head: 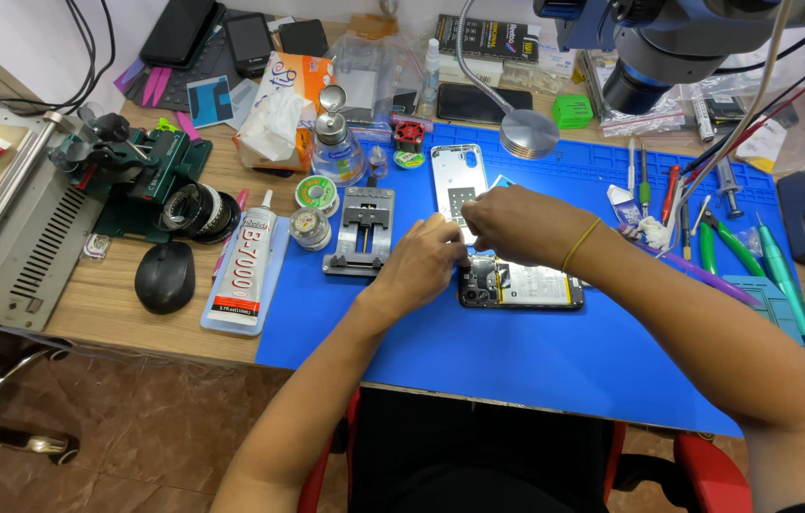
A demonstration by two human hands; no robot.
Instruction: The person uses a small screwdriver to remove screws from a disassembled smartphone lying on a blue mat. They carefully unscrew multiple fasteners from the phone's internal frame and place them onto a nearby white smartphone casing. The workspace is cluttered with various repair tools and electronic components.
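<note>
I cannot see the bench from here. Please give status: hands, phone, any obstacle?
Left hand and right hand meet over opened phone, pinching something too small to identify. Phone flat on blue mat. Metal holder beside left hand, apart.

Two hands, left [421, 261] and right [507, 223], over one opened phone [521, 285]. One silver back frame [458, 180] far, one metal jig [361, 231], one black mouse [165, 276] left, one glue tube [243, 271], two solder spools [315, 193], one green box [573, 111] far right.
</note>
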